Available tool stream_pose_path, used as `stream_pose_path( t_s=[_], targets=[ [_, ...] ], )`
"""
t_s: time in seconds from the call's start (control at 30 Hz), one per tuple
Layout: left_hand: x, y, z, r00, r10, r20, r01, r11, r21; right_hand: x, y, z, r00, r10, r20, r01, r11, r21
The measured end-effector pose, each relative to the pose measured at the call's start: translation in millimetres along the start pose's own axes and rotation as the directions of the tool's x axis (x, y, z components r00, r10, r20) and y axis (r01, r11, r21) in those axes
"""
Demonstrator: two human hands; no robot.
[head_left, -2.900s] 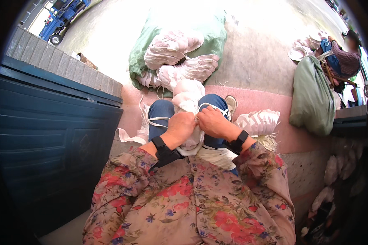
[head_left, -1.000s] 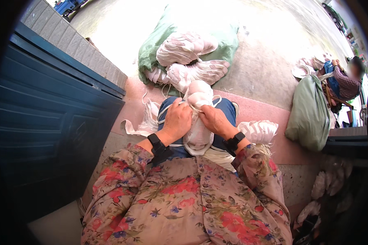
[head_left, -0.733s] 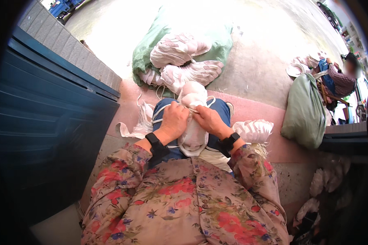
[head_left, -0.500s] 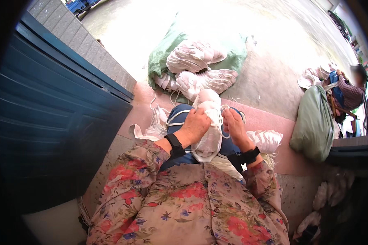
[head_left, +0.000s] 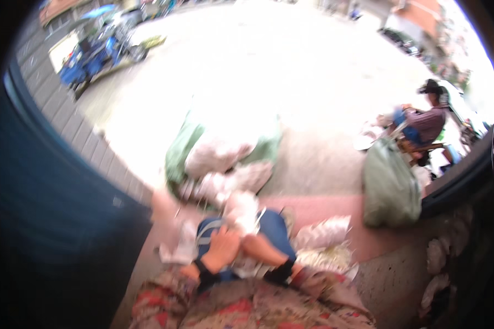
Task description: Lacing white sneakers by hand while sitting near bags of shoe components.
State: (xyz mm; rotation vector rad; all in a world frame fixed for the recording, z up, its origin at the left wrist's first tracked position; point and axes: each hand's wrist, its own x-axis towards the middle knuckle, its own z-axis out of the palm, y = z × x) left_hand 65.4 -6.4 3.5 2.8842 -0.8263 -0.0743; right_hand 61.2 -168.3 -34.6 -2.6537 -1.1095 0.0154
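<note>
The picture is blurred by motion. My left hand (head_left: 223, 248) and my right hand (head_left: 256, 248) lie close together on my lap, both closed on a bundle of white cloth (head_left: 241, 213) that rises between my blue-trousered knees. Black bands sit on both wrists, and floral sleeves fill the lower edge. More white cloth pieces (head_left: 179, 249) lie on the pink step to the left of my legs, and another whitish heap (head_left: 321, 234) lies to the right.
A green sack (head_left: 222, 151) heaped with white bundles stands ahead on the pale ground. A full green sack (head_left: 391, 186) stands at right, with a seated person (head_left: 422, 123) behind it. A dark blue wall (head_left: 49, 219) fills the left; a blue vehicle (head_left: 101, 46) is parked far left.
The view has swung upward, so the street and the seated person show more and my lap sits lower. My hands stay together on the white cloth bundle.
</note>
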Motion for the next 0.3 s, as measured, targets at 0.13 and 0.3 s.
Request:
stream_pose_path(
  t_s=[0.13, 0.3],
  targets=[
    [8, -14, -8, 0.997, 0.072, -0.005, -0.071, 0.962, -0.264, 10, -20, -2, 0.87, 0.464, 0.164, -0.487, 0.763, 0.425],
    [9, -40, 24, 0.995, 0.089, 0.039, -0.06, 0.878, -0.476, 14, -32, -3, 0.894, 0.443, 0.061, -0.433, 0.822, 0.37]
  ],
)
